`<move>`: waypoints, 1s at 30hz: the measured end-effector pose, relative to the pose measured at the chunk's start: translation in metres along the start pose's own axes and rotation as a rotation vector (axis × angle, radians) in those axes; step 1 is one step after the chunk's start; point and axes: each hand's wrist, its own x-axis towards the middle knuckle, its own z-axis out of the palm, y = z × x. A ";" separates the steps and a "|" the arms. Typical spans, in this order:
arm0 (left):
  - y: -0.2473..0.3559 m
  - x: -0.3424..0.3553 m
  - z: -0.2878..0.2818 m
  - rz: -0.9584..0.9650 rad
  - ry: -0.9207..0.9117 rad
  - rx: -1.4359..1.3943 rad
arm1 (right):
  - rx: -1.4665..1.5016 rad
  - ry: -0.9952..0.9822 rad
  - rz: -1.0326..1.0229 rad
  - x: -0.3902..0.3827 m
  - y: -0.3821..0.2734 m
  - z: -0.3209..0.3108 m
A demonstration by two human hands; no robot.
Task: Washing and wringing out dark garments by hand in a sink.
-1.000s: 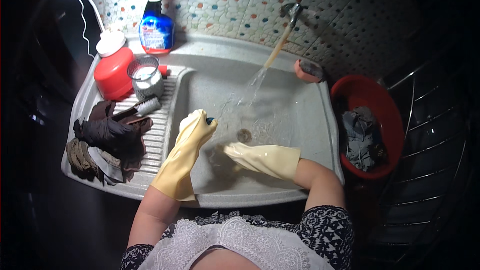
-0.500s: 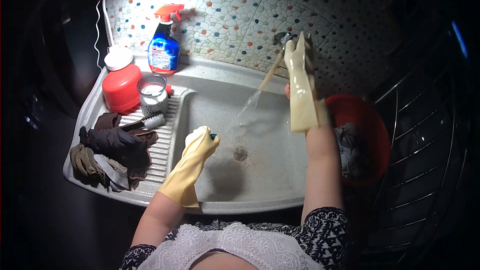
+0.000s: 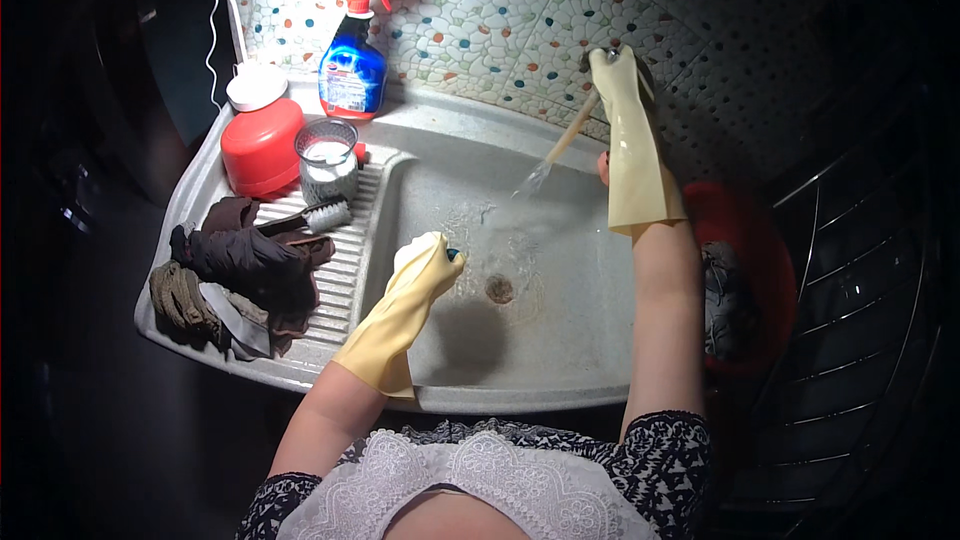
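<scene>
Both my hands wear pale yellow rubber gloves. My left hand (image 3: 430, 265) is closed over the grey sink basin (image 3: 560, 330); a small dark blue thing (image 3: 453, 254) peeks out of its fist, mostly hidden by the fingers. At the tiled wall, my right hand (image 3: 618, 80) grips the tap (image 3: 612, 54), whose body the glove largely covers. From the tap slants a tan spout tube (image 3: 574, 128), and water (image 3: 532, 180) runs out of it into the basin. Near the basin's middle lies the round drain (image 3: 499, 289).
On the ribbed drainboard (image 3: 335, 312) lie dark clothes (image 3: 250, 255) and a scrub brush (image 3: 325, 215). Behind them stand a glass of white powder (image 3: 328, 175), a red container (image 3: 262, 147) and a blue spray bottle (image 3: 352, 75). At right are a red basin (image 3: 780, 270) with cloth and a metal rack (image 3: 850, 340).
The view has shifted, so the sink sits slightly higher and further right. My right fingers have closed over the tap, and water spreads more across the basin floor.
</scene>
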 end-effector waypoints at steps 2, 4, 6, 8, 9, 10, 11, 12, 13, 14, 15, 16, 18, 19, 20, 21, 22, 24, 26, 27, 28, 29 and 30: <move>-0.003 -0.001 -0.001 -0.007 0.006 0.017 | -0.092 -0.009 0.024 -0.006 -0.020 0.015; 0.004 0.000 -0.004 -0.013 -0.015 0.011 | 0.009 -0.069 0.178 -0.002 -0.029 0.012; -0.001 -0.002 -0.006 -0.032 -0.024 0.011 | -0.019 -0.042 0.167 -0.013 -0.047 0.013; -0.009 -0.003 -0.004 -0.001 0.075 0.018 | -0.041 -0.014 0.161 -0.032 -0.054 0.009; -0.007 -0.003 -0.003 0.011 0.070 0.020 | 0.037 -0.005 0.105 -0.039 -0.049 0.001; -0.005 -0.001 -0.003 -0.007 0.018 0.019 | 0.114 0.004 0.049 -0.047 -0.043 -0.008; -0.001 0.000 -0.003 -0.024 -0.034 0.020 | 0.108 0.017 0.055 -0.059 -0.038 -0.019; 0.000 -0.001 -0.005 -0.025 -0.040 0.026 | 0.134 -0.041 0.045 -0.075 -0.032 -0.024; 0.001 -0.001 -0.007 -0.035 -0.050 0.024 | 0.159 -0.099 0.034 -0.091 -0.027 -0.027; 0.004 -0.002 -0.009 -0.040 -0.060 0.019 | 0.112 -0.095 0.056 -0.108 -0.014 -0.028; -0.011 -0.005 -0.014 -0.080 -0.052 0.032 | 0.270 -0.084 0.154 -0.150 -0.044 -0.014; -0.004 -0.003 -0.009 -0.051 -0.031 0.011 | 0.034 -0.102 0.147 -0.162 -0.018 -0.027; 0.011 -0.002 -0.001 0.008 0.015 -0.021 | -0.093 -0.255 0.149 -0.187 0.049 -0.048; 0.008 -0.001 -0.002 -0.006 0.011 -0.011 | -0.050 -0.228 0.215 -0.208 0.063 -0.037; 0.002 0.000 -0.007 -0.033 -0.014 0.001 | -0.005 -0.206 0.274 -0.233 0.068 -0.029; -0.003 -0.001 -0.010 -0.057 -0.039 0.012 | 0.009 -0.218 0.272 -0.249 0.069 -0.026; -0.013 -0.002 -0.007 -0.035 0.038 0.005 | 0.067 -0.295 0.350 -0.262 0.070 -0.024; -0.006 -0.002 -0.013 -0.046 -0.013 0.029 | 0.112 -0.353 0.431 -0.279 0.086 -0.033; 0.002 -0.001 -0.011 -0.050 -0.064 0.054 | 0.193 -0.356 0.479 -0.291 0.114 -0.039; 0.003 0.000 -0.008 -0.040 -0.068 0.052 | 0.194 -0.349 0.479 -0.295 0.127 -0.042; 0.006 0.001 -0.005 -0.028 -0.071 0.050 | 0.234 -0.350 0.563 -0.298 0.141 -0.047; 0.013 0.001 -0.003 -0.016 -0.078 0.049 | 0.269 -0.347 0.652 -0.302 0.152 -0.054; 0.002 -0.003 -0.010 -0.061 -0.091 0.038 | 0.295 -0.379 0.648 -0.305 0.133 -0.042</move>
